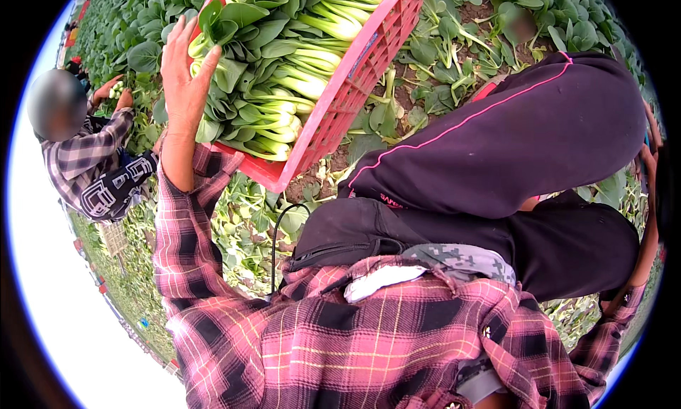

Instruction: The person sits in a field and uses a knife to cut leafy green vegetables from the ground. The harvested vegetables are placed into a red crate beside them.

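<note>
A red plastic crate [332, 97] lies before me, packed with bok choy [314, 68] in rows, pale stalks towards its right side. At the crate's left side is my left hand [183, 82], its fingers stretched out and its thumb apart. A leafy head of bok choy [198, 46] shows between thumb and fingers; the hand seems to touch it without closing on it. My right hand [649, 161] is at the far right rim, beside my raised knee [596, 105]. The dark picture edge partly hides it, so its grip is unclear.
To the left another person [88, 148] crouches, holding a small bunch of pale-stalked greens [116, 90]. Growing leafy plants [122, 20] fill the far side. Cut leaves [425, 63] litter the soil around the crate. A black cord [274, 244] loops beside my waist.
</note>
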Demonstrator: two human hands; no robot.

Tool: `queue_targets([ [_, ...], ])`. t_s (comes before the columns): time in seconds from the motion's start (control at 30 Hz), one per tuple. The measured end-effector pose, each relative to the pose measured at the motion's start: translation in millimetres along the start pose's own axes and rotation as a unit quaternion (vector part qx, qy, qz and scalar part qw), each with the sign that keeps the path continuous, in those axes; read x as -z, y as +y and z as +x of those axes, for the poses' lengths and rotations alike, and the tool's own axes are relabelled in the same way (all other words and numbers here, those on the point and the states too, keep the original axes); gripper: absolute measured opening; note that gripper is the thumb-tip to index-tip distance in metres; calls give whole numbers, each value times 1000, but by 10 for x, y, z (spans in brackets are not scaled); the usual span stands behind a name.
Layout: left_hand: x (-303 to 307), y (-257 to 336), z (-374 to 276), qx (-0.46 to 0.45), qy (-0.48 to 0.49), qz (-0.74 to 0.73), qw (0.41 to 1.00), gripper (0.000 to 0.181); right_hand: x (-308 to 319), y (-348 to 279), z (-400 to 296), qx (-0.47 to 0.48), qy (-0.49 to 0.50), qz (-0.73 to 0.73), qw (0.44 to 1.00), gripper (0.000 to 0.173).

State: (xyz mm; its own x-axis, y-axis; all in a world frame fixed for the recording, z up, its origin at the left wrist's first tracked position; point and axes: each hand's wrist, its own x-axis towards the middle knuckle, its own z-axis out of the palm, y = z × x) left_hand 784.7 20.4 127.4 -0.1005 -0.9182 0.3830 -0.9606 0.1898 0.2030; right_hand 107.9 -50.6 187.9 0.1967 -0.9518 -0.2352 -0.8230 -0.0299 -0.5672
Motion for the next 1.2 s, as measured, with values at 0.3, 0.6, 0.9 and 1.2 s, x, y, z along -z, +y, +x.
queue_targets([
  [0.3, -586, 284, 473, -153, -1, 40, 987, 54, 160, 645, 16, 37, 68, 59, 995, 65],
  [0.6, -1089, 530, 4, -110, -104, 93, 984, 65, 21, 216, -215, -85, 59, 108, 989, 69],
  [0.9, -1203, 541, 46, -136, -90, 98, 982, 67, 81, 167, -346, -69, 69, 163, 982, 69],
  [1.2, -622, 1179, 738, -114, -76, 4, 991, 40, 306, 808, -794, -55, 197, 252, 946, 64],
])
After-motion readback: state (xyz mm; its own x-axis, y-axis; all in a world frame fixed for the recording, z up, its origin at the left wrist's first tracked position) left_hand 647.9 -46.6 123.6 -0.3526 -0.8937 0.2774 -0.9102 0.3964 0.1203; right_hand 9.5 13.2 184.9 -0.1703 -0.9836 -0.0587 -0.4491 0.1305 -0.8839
